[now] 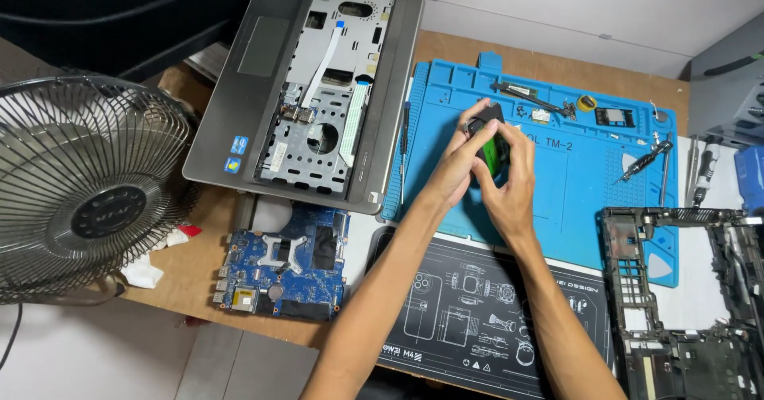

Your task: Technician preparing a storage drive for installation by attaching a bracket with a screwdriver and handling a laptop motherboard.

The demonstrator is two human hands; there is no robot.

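Both of my hands meet over the blue work mat [581,185] and hold one small part [492,136] between them. The part is black with a green board showing inside. My left hand [460,160] grips its upper left side with fingers wrapped over the top. My right hand [509,179] cups it from the right and below. Much of the part is hidden by my fingers.
A grey laptop top case [318,81] without its keyboard lies at upper left. A blue motherboard [285,263] sits below it. A metal fan [83,185] stands at left. A black laptop base frame [684,304] lies at right. A black mat [469,304] lies in front. Screwdrivers [649,160] and small parts lie on the blue mat.
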